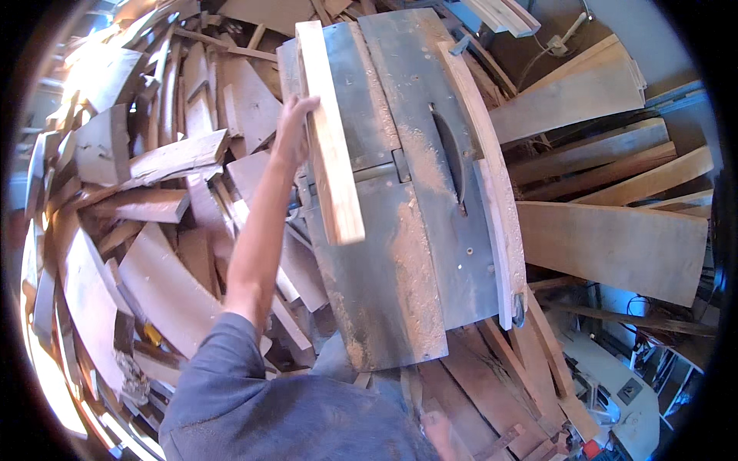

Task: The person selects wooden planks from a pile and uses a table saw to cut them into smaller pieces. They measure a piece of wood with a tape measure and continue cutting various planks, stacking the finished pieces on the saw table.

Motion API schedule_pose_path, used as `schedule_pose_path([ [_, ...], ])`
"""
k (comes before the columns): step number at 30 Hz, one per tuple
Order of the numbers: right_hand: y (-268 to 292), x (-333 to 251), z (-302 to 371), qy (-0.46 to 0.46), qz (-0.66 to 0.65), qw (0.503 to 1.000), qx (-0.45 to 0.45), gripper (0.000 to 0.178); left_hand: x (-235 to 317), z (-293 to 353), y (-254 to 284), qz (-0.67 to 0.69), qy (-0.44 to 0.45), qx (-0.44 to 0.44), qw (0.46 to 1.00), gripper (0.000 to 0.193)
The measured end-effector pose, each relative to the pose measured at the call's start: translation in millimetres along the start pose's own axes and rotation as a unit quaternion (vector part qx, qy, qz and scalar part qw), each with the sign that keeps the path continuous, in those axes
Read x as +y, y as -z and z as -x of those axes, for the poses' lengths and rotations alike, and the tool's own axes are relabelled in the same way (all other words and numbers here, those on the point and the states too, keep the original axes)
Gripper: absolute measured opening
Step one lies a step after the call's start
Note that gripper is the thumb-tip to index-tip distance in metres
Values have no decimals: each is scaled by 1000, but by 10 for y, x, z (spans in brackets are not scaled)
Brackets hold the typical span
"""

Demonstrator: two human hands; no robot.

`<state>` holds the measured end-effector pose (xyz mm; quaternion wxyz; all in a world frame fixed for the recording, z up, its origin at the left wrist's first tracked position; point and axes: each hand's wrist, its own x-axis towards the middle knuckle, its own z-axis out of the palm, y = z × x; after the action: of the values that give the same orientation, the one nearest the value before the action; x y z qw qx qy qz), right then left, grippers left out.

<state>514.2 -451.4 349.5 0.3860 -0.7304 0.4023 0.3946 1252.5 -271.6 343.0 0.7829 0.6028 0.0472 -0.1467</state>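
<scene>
My left hand [290,132] is closed on a long, pale wooden plank [332,146], its thumb over the top edge and its other fingers at the left side, partly hidden. The plank points away from me along the left side of a grey metal machine table [350,292] dusted with sawdust. A curved dark blade [448,157] shows in a slot right of the plank. Low in the picture, in front of the table, my right hand [437,430] is small and blurred beside my shirt; its fingers cannot be made out clearly.
A wooden fence strip [486,131] runs along the table's right side. Piled offcuts and boards [165,265] crowd the left. Wide boards [615,242] stick out on the right, near a white panel [626,399]. Reddish planks [492,384] lie below the table's near edge.
</scene>
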Motion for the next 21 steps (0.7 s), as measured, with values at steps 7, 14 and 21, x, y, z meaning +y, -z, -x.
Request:
schedule_pose_path([
  [7, -1155, 2198, -446, 42, 42, 998, -26, 29, -156, 2381, -478, 384, -4, -150, 911, 81],
  [14, -597, 1856, -470, 93, -90, 991, 20, 29, -870, 3823, -823, 539, 64, -276, 793, 92],
  [21, -402, 2066, -425, 130, -112, 985, 30, 29, -988, 4783, -1198, 529, 79, -200, 821, 81],
])
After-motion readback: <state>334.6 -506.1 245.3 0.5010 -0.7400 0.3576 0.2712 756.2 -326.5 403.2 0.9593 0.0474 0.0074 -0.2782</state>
